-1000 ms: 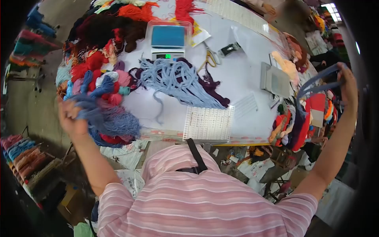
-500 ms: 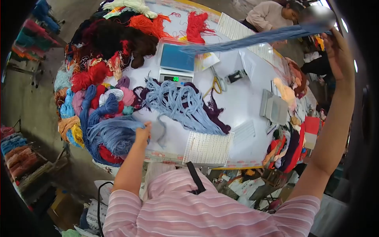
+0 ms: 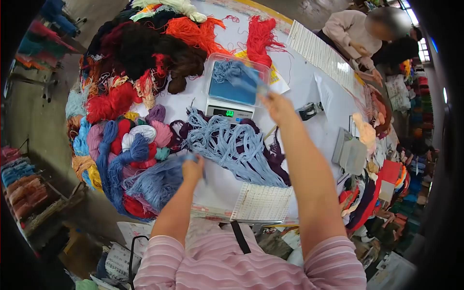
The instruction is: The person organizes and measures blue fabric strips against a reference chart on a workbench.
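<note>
My right hand is closed on the end of a length of blue yarn, whose other end lies in the clear tray of a digital scale. The scale's green digits are too small to read surely. Low on the left, my left hand grips a thick blue yarn hank at the table's near edge; its fingers are partly blurred. Between the hands, a loose light-blue yarn hank is spread over dark purple yarn in front of the scale.
Heaped coloured yarn covers the table's left side. A red skein lies behind the scale. Perforated white cards sit at the near edge, a grey box at the right. A co-worker is at the far right.
My right hand has swung down and left from high on the right, bringing the blue yarn onto the scale tray. My left hand stays on the blue hank, and the view has shifted slightly.
</note>
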`<state>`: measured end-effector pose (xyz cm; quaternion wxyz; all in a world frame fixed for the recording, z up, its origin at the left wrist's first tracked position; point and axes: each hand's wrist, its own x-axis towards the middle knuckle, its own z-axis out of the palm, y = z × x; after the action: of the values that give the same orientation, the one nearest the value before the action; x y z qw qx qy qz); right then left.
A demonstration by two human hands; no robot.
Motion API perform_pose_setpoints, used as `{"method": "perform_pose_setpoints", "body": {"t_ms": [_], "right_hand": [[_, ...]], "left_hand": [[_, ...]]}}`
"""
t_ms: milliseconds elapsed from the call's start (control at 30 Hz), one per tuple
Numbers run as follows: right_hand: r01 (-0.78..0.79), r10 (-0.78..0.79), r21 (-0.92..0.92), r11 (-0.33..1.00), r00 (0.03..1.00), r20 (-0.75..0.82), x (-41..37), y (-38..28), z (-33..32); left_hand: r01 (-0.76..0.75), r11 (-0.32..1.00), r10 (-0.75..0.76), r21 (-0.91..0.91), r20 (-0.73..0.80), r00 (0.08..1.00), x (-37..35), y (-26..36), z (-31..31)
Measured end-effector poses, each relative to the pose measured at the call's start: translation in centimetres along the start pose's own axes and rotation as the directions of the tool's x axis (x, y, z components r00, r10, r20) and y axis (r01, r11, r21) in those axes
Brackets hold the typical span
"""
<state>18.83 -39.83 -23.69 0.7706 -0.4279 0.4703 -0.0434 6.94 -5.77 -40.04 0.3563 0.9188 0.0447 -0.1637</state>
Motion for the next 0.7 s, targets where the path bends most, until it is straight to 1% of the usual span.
{"method": "perform_pose_setpoints", "body": {"t_ms": [33,67,100,133,167,200,233,267,333,367,433,467,500,533,567,633,667,700], "right_hand": [[-0.091,0.092,0.035,0.995,0.995,-0.045,0.6,2.9,-1.9],[-0.15,0.155,0.114,0.982,0.987,-0.043,1.4,5.2,-3.6],[-0.209,0.219,0.19,0.959,0.975,-0.037,1.6,7.0,-5.1],[-0.215,0.227,0.196,0.957,0.973,-0.042,0.5,7.7,-5.7],[-0.218,0.24,0.216,0.952,0.967,-0.081,-0.6,8.0,-5.9],[-0.221,0.253,0.235,0.947,0.961,-0.116,-1.3,8.3,-6.0],[-0.225,0.243,0.186,0.956,0.966,-0.082,-1.7,8.6,-6.5],[-0.231,0.25,0.192,0.954,0.965,-0.082,-1.9,8.9,-7.0],[-0.18,0.197,0.149,0.972,0.974,-0.11,-2.5,9.1,-7.9],[-0.175,0.194,0.147,0.973,0.973,-0.122,-2.3,9.1,-8.0],[-0.14,0.15,0.102,0.985,0.983,-0.108,-1.8,9.0,-8.1],[-0.138,0.149,0.1,0.985,0.983,-0.11,-1.5,8.9,-8.0],[-0.144,0.155,0.103,0.984,0.981,-0.113,-1.3,8.9,-7.9],[-0.122,0.13,0.088,0.989,0.987,-0.091,-1.2,8.8,-7.7],[-0.098,0.103,0.073,0.993,0.992,-0.068,-1.2,8.7,-7.3],[-0.105,0.111,0.082,0.991,0.992,-0.06,-0.9,8.4,-6.9],[-0.105,0.11,0.072,0.992,0.992,-0.064,-0.7,8.4,-6.7],[-0.104,0.108,0.061,0.993,0.992,-0.066,-0.5,8.3,-6.5]], "left_hand": [[-0.045,0.956,-0.012,-0.292,-0.191,0.982,2.7,1.9,-1.6],[-0.145,0.737,-0.005,-0.66,-0.22,0.976,5.4,3.1,-3.2],[0.306,0.55,-0.37,-0.777,0.102,0.923,6.1,7.4,-7.8],[0.255,0.394,-0.3,-0.883,0.139,0.944,7.1,9.2,-10.1],[0.203,0.216,-0.221,-0.955,0.155,0.963,7.9,10.0,-11.8],[0.201,0.181,-0.187,-0.963,0.167,0.968,8.2,10.4,-12.8],[0.203,0.148,-0.156,-0.968,0.18,0.971,8.2,10.4,-13.6],[0.244,0.119,-0.126,-0.962,0.229,0.965,7.9,10.1,-14.2],[0.337,-0.026,-0.122,-0.941,0.337,0.934,6.6,9.3,-14.7],[0.391,-0.118,-0.089,-0.913,0.402,0.911,5.8,8.9,-14.9],[0.446,-0.221,-0.052,-0.868,0.467,0.883,3.8,8.6,-15.0],[0.487,-0.281,0.029,-0.827,0.5,0.866,2.8,8.2,-15.0],[0.51,-0.307,0.064,-0.803,0.517,0.853,1.9,8.2,-15.0],[0.534,-0.333,0.101,-0.777,0.534,0.84,0.9,8.7,-15.0],[0.554,-0.323,0.108,-0.768,0.551,0.827,0.1,9.2,-15.2],[0.595,-0.298,0.14,-0.747,0.582,0.801,-1.2,10.2,-15.5],[0.612,-0.266,0.174,-0.745,0.587,0.791,-1.7,10.5,-15.5],[0.622,-0.234,0.175,-0.747,0.597,0.783,-2.1,10.9,-15.6]]}}
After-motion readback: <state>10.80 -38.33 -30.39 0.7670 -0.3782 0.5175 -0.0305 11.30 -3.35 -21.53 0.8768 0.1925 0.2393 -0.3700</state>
